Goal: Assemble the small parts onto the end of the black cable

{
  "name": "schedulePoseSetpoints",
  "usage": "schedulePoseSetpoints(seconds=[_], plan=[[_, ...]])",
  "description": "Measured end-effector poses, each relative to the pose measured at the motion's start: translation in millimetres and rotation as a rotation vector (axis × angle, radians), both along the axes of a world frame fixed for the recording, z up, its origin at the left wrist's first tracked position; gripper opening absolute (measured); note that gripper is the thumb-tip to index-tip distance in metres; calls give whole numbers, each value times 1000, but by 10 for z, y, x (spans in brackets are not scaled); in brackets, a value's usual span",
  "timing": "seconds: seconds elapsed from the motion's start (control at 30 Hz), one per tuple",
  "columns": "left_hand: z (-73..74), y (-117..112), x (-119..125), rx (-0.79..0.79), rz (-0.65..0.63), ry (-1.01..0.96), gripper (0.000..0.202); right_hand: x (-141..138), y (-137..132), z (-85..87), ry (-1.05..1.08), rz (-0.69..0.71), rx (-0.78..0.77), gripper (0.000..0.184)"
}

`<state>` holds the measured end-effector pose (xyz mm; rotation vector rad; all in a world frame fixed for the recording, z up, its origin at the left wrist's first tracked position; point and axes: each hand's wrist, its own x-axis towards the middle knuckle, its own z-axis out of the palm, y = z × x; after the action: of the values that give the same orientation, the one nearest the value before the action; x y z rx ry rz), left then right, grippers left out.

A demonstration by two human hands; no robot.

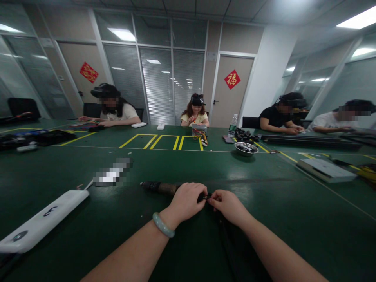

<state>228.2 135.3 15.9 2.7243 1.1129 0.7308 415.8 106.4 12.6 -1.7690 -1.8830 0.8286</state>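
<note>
My left hand [189, 199], with a pale green bangle on its wrist, is curled in the middle of the table. Its fingertips meet those of my right hand [227, 203], which is closed in a pinch. Between them is a small dark piece [206, 197], mostly covered by the fingers and too small to name. A dark, rod-shaped tool with a narrow tip [158, 187] lies just beyond my left hand, which hides its other end. Below my right hand, a long black strip or cable [225, 235] runs toward me over the table.
Left is a white power bank [47, 219], cabled to a blurred-out device [113, 174]. Farther off are a metal bowl [246, 149] of small parts, a water bottle [233, 125] and a grey box with wires [199, 129]. A flat white box [326, 170] lies right. Several people sit opposite.
</note>
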Motion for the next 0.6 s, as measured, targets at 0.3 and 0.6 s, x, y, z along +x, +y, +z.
schedulePoseSetpoints(seconds=[0.3, 0.6], plan=[[44, -42, -10, 2, -2, 8, 11, 7, 9, -7, -4, 0, 2, 19], [16, -27, 8, 12, 11, 0, 11, 10, 12, -18, -14, 1, 27, 18]])
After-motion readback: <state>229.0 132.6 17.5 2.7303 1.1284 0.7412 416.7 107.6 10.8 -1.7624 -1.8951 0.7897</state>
